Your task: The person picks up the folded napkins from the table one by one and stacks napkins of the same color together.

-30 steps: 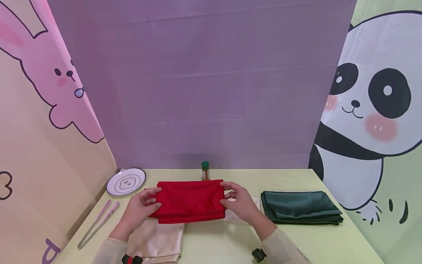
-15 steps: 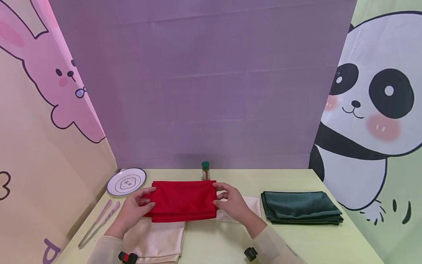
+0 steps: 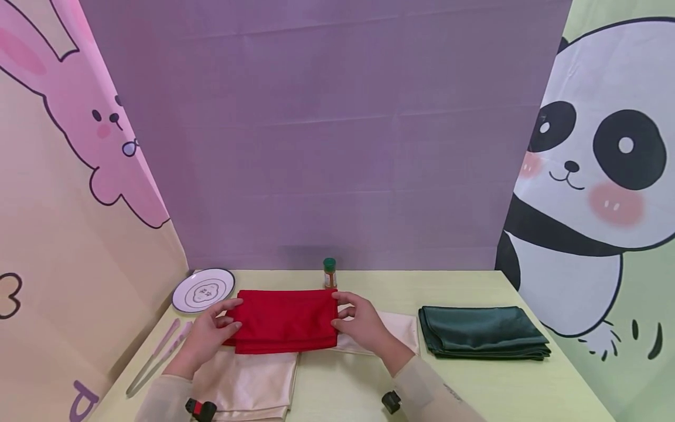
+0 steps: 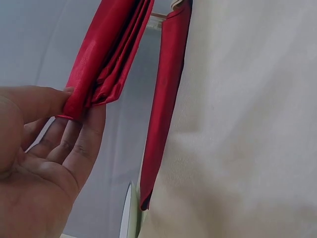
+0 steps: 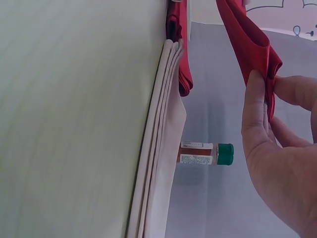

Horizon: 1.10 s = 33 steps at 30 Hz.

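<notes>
A folded red cloth [image 3: 285, 321] hangs between my two hands, raised over the table. My left hand [image 3: 204, 333] pinches its left edge, thumb on one face and fingers on the other. At the opposite edge my right hand [image 3: 364, 323] pinches the cloth in the same manner. Apart from it, a second folded red cloth [image 4: 164, 104] lies on the table; the held one mostly hides it in the head view. A folded pale pink cloth [image 3: 248, 384] is below my left hand. Partly behind my right hand lies another pale folded cloth [image 3: 398, 329].
To the right lies a folded dark green cloth [image 3: 482, 332]. A small green-capped bottle [image 3: 330, 276] stands at the back of the table [image 3: 348, 392]. On the left are a white plate [image 3: 203, 291] with a dark rim and tongs [image 3: 153, 366] with pink-patterned ends.
Both hands have moved left together with the red cloth between them. More of the pale cloth at the right shows now. The pinch at both edges looks the same.
</notes>
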Each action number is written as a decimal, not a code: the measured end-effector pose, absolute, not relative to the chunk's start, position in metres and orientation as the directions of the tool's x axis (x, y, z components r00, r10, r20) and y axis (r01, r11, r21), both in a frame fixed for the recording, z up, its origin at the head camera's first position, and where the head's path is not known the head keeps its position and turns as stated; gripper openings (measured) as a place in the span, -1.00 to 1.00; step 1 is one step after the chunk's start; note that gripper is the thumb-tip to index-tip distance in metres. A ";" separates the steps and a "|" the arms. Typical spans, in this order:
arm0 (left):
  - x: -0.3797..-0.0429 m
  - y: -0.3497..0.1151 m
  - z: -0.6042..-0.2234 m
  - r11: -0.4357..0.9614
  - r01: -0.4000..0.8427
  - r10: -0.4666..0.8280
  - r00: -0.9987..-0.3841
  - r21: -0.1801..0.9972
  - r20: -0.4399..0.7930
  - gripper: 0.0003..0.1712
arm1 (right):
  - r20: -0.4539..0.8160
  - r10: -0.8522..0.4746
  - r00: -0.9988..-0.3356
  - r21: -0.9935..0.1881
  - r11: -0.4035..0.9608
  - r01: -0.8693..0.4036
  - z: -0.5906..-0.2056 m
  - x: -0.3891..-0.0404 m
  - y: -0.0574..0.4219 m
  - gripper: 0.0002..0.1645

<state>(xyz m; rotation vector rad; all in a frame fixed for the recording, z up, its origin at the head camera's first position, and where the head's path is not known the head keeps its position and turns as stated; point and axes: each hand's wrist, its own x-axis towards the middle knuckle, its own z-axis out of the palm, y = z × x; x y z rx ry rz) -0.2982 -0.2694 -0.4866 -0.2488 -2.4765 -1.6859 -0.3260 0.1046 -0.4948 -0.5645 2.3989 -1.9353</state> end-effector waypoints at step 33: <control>-0.316 -0.294 -0.497 0.342 0.173 -0.034 -0.980 0.924 0.196 -0.42 | 0.167 -0.266 -0.950 -0.935 0.264 -0.238 -0.492 -0.338 0.054 -0.29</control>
